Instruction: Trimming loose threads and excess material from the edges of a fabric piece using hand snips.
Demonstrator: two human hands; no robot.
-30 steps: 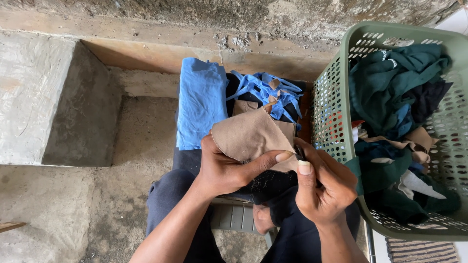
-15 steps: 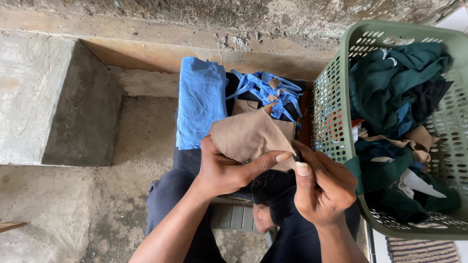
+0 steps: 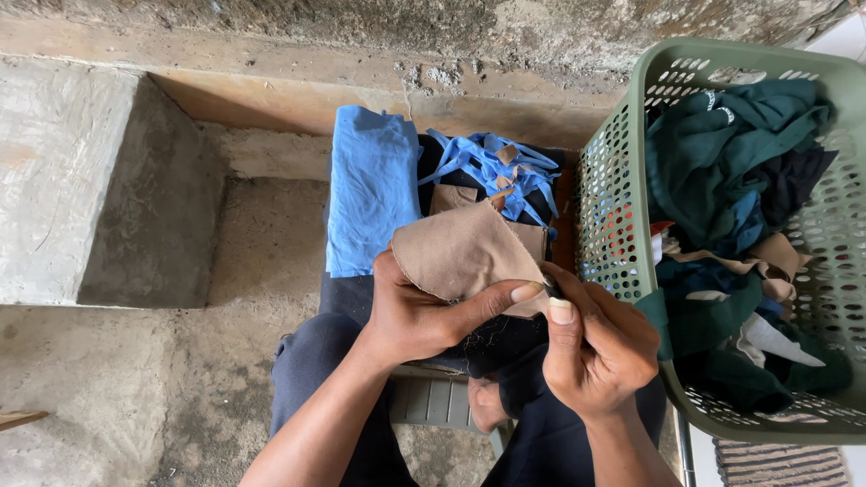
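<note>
Sitting between a green laundry basket [image 3: 631, 180] on the right and a blue folded cloth [image 3: 372, 188] ahead. Left hand [image 3: 417, 316] clamping the tan fabric piece [image 3: 462, 254] from below-left, cloth fanning up and away; right hand [image 3: 595, 347] pinching narrowly at its lower-right edge, touching the left fingertips

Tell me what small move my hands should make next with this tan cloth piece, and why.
Probably pull the pinched edge taut and flatten it. The left hand grips the tan cloth piece from below, the right hand pinches its right edge, and the piece still bows upward over the dark stack.
</note>
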